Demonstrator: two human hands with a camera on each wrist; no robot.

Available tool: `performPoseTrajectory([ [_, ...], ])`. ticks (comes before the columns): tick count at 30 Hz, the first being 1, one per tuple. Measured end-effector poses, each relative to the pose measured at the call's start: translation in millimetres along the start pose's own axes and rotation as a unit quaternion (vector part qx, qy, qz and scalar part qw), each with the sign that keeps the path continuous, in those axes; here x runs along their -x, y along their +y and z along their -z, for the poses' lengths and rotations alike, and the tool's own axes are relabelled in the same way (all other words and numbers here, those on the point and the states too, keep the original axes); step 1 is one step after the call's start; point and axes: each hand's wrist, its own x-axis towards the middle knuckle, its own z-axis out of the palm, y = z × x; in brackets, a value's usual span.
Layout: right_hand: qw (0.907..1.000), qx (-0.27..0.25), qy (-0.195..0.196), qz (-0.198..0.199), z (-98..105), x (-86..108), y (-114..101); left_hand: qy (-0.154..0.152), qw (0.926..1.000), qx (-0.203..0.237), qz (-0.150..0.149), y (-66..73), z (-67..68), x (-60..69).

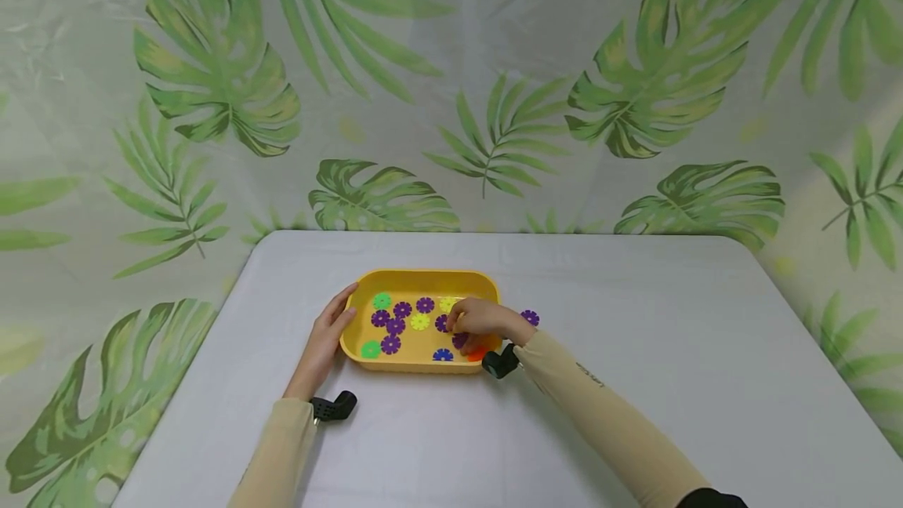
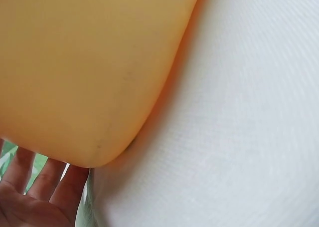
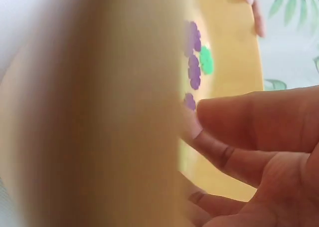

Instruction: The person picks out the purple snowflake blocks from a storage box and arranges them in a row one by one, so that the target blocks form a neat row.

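Centre of the frame, slightly low: a yellow rounded-rectangle plastic tray [image 1: 423, 368] sits on a white-covered table [image 1: 621, 288], holding purple flower-shaped plastic discs [image 1: 395, 326], two green discs [image 1: 382, 301], yellow discs [image 1: 419, 321], a blue disc [image 1: 442, 354] and an orange-red piece [image 1: 476, 353]. Left hand [image 1: 327, 331] rests on the tray's left end, fingers extended, slightly spread. Right hand [image 1: 485, 317] is inside the right end, fingers bent downward among purple discs; can't tell whether it pinches one. One loose purple disc [image 1: 530, 317] lies outside, right of the tray, by the right wrist.
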Motion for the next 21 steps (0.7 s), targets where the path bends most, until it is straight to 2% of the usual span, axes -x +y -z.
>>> performPoseTrajectory([
  [3,1.0000,0.001,-0.003,-0.009,-0.7,-0.7,-0.9,0.001,1.0000,0.000,-0.002,0.8,0.0,-0.1],
  [7,0.9999,-0.010,0.003,-0.002,-1.6,-0.1,-0.7,0.000,1.0000,-0.001,-0.003,2.0,0.0,0.4],
  [12,0.9977,-0.035,0.023,0.053,-1.2,2.9,1.8,0.001,1.0000,-0.005,0.000,2.0,-0.4,0.8],
  [16,0.9900,-0.042,0.065,0.118,7.5,10.7,5.4,0.000,1.0000,-0.003,0.000,0.5,-0.3,0.7],
  [19,0.9836,-0.061,0.103,0.135,21.2,20.4,11.5,0.000,1.0000,0.002,-0.006,-5.2,0.8,-1.5],
  [21,0.9801,-0.092,0.117,0.132,32.8,28.3,19.5,0.002,1.0000,0.000,-0.009,-10.9,1.9,-4.3],
])
